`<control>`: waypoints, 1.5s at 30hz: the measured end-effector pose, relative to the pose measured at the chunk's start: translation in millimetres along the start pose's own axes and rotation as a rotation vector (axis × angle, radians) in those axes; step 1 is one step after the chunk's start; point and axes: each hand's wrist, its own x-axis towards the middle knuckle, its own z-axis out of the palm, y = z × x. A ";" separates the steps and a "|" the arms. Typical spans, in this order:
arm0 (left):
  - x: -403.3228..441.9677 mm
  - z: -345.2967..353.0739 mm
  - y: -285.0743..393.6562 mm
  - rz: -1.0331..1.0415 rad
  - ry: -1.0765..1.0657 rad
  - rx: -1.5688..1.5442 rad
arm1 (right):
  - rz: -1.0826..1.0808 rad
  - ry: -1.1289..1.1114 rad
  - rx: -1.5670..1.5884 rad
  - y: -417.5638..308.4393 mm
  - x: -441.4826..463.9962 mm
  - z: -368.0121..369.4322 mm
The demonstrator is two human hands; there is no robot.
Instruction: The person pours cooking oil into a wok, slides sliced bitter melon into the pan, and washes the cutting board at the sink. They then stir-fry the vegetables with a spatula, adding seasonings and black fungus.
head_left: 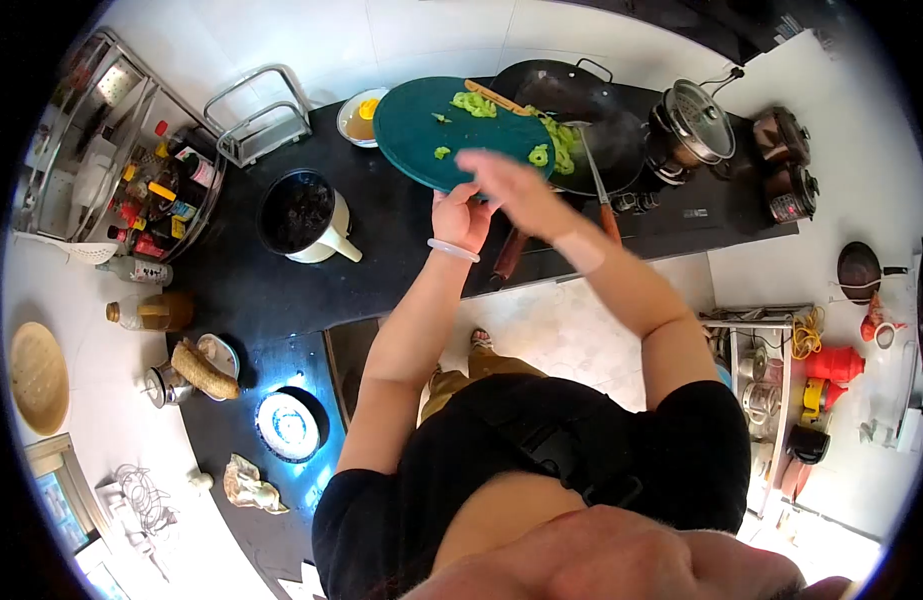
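Note:
My left hand (462,214), with a pale bracelet at the wrist, grips the near edge of a round green cutting board (411,125). The board reaches over the left side of a black wok (606,110). A few chopped green vegetable pieces (475,104) lie on the board, and more of them (561,146) are in the wok. My right hand (516,190), smeared by motion, is above the board's near right edge with fingers stretched out and nothing visible in it. A spatula (593,165) with a wooden handle rests in the wok. A light wooden strip (497,97) shows at the board's far edge.
Left of the board stand a bowl with something yellow (362,118) and a dark-filled pot with a white handle (306,215). A lidded pot (699,120) is right of the wok. Bottles (171,190) crowd a rack at far left. A white plate (287,426) lies on the side counter.

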 end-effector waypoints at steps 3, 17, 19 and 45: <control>5.6 -14.0 3.7 -0.050 -0.005 0.037 | -0.268 -0.109 -0.357 11.4 -11.6 18.8; -9.3 19.5 18.9 -0.036 -0.132 0.024 | 0.195 0.311 -0.827 109.3 57.9 -96.1; -7.6 15.5 16.5 -0.037 -0.123 0.041 | -0.198 0.114 -1.058 96.7 74.3 -78.6; -14.3 22.2 49.6 0.095 -0.053 0.148 | 0.086 0.491 -1.152 111.9 74.3 -129.5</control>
